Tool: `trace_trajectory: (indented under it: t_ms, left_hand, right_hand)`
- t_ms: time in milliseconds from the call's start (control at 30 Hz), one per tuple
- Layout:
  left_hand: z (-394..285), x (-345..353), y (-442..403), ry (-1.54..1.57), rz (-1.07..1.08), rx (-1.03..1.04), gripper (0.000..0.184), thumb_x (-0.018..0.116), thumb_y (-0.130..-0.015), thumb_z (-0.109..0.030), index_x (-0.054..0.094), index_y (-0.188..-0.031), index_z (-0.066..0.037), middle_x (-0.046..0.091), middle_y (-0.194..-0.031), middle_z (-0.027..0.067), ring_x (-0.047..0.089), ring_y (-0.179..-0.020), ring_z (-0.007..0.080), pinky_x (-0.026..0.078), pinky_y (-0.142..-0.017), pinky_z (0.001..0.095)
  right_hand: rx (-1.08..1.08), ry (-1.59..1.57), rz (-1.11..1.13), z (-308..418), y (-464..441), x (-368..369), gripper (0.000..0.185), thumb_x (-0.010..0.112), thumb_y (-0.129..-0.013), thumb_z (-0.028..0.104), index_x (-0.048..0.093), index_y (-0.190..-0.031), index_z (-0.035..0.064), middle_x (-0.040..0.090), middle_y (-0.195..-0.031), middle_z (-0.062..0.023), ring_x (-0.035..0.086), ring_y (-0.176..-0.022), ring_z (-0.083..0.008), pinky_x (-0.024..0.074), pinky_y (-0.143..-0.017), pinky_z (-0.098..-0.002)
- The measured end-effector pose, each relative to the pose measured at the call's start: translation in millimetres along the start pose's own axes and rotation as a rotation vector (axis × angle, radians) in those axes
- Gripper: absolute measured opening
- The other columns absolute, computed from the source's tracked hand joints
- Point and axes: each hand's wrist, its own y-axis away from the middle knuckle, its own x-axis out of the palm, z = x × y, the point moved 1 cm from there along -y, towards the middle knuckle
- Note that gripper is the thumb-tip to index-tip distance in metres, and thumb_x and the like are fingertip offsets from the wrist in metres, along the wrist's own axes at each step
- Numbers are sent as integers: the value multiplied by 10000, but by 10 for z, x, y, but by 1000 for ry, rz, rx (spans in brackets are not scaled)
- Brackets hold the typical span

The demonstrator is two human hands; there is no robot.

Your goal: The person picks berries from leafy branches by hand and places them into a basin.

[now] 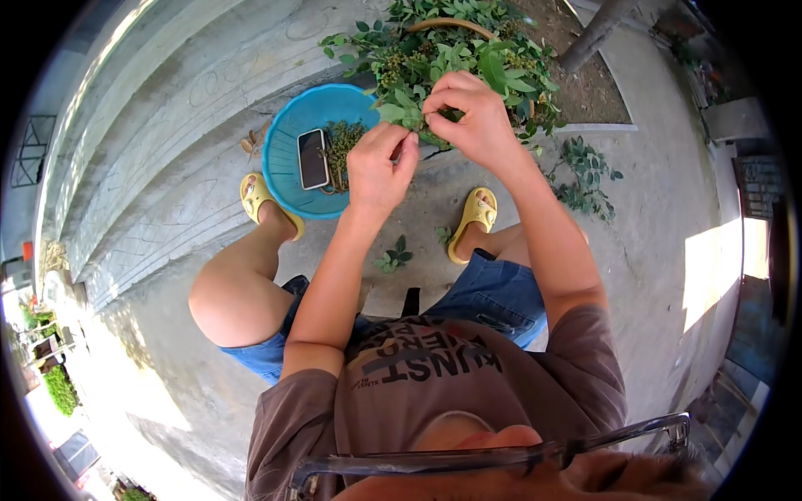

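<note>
My left hand (380,167) is closed in a pinch, thumb against fingers, at the lower edge of a leafy green sprig (403,108). My right hand (469,118) pinches the same sprig just to the right and slightly higher. The fingertips of both hands are close together, and the stem between them is mostly hidden. Behind them, a heap of leafy branches (522,79) with clusters of small green berries fills a basket, whose curved handle (451,23) shows. Left of my hands stands a blue plastic basin (284,179), holding picked berry clusters (344,142) and a phone (313,159).
Fallen leafy sprigs (585,177) lie on the concrete right of the basket, with a smaller one (396,253) between my feet in yellow sandals (474,219). Concrete steps (192,108) rise at the left. A tree trunk (597,37) stands in soil beyond the basket.
</note>
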Motion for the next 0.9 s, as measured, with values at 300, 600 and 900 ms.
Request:
trace_trajectory:
  t_ms: [300,600,900]
  left_hand:
    - [60,47,-45,-1,-45,19,97,622,-791,-59,567,-741,3,518,-650,120,529,-577,278,423,-533,363]
    - [137,56,-75,24,-81,7,95,618,-814,-72,586,-767,4,519,-650,114,507,-571,243,409,-536,338]
    - [175,64,-47,64,-111,-9,110,619,-834,-84,594,-783,10,503,-647,94,468,-555,180,382,-527,297]
  right_hand:
    - [26,113,-81,-45,-30,118,66,659,-633,108,637,-683,72,588,-745,-34,574,-767,-248,462,-675,-365]
    - [-4,156,-108,-58,-97,179,78,658,-631,71,649,-705,48,606,-760,-52,581,-747,-245,477,-669,-361]
    - [-4,217,-197,-105,-163,197,53,655,-638,91,651,-681,60,600,-728,-44,578,-726,-248,481,-660,-363]
